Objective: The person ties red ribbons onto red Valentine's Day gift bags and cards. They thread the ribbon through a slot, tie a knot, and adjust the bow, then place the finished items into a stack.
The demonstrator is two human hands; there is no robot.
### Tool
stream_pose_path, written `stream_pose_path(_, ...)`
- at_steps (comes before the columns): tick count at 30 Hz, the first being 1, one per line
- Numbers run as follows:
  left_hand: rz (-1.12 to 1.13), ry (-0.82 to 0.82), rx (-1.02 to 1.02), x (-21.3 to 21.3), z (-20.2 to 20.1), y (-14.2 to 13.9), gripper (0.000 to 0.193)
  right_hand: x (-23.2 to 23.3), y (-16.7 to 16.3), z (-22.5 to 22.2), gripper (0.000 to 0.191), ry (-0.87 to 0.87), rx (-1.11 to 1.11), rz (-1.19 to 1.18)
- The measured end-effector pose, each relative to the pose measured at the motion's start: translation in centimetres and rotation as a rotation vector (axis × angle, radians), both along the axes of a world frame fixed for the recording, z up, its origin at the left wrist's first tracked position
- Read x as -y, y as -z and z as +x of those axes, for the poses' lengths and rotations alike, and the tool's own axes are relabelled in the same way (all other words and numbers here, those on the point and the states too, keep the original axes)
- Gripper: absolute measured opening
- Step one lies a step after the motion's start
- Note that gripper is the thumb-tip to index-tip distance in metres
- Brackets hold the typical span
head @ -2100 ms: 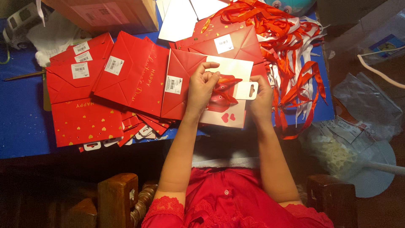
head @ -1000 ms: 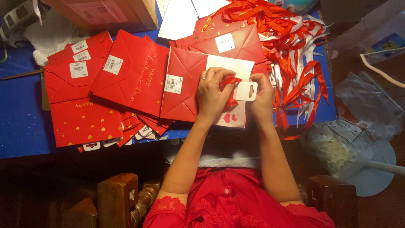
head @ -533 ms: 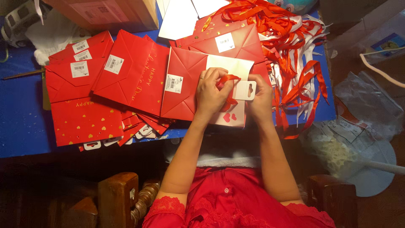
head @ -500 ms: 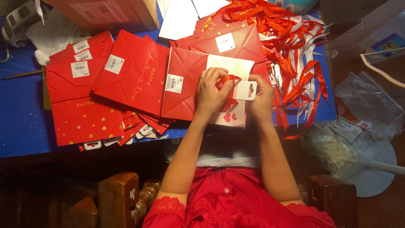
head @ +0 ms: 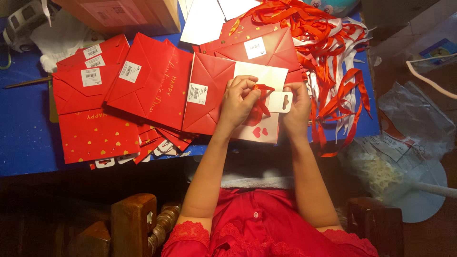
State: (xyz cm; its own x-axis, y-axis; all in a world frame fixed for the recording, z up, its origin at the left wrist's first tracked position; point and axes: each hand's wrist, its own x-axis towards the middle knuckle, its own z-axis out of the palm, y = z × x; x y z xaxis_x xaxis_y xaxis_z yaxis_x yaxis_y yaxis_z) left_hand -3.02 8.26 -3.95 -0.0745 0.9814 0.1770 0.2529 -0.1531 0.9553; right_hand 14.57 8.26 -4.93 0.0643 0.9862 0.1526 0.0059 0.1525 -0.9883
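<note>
A flat white gift bag [head: 265, 77] with red hearts lies at the blue table's near edge. My left hand [head: 239, 100] pinches a red ribbon [head: 260, 105] over the bag. My right hand [head: 298, 105] holds a white hang tag [head: 280, 101] that the ribbon runs to. Both hands are close together above the bag.
Folded red gift bags [head: 143, 83] with white stickers fan out to the left on the blue table [head: 24, 138]. A heap of red and white ribbons [head: 333, 62] lies to the right. A cardboard box [head: 124, 14] stands at the back. Clear plastic bags [head: 409, 143] sit at the right.
My left hand shifted slightly right and up along the ribbon, fingers working at the tag. The right hand and the bag stayed in place.
</note>
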Motion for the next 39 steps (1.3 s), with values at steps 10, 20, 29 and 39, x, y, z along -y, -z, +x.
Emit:
stream_pose_path(10, -0.023, 0.011, 0.011, 0.5, 0.2, -1.5, 0.014, 0.1, -1.1, 0.0, 0.022, -0.137, 0.015, 0.066)
stream_pose_path(20, -0.061, -0.019, -0.042, 0.6, 0.5, -1.8, 0.015, 0.3, 0.3, 0.2, 0.009, -0.002, 0.034, -0.001)
stream_pose_path(29, 0.048, -0.089, -0.262, 0.7, 1.0, -1.6, 0.016, 0.1, -0.1, -0.1, 0.015, 0.013, -0.014, 0.102)
stream_pose_path(39, 0.026, -0.084, -0.257, 0.8, 0.9, -1.8, 0.018, 0.3, -0.6, -0.2, 0.018, -0.069, 0.035, 0.063)
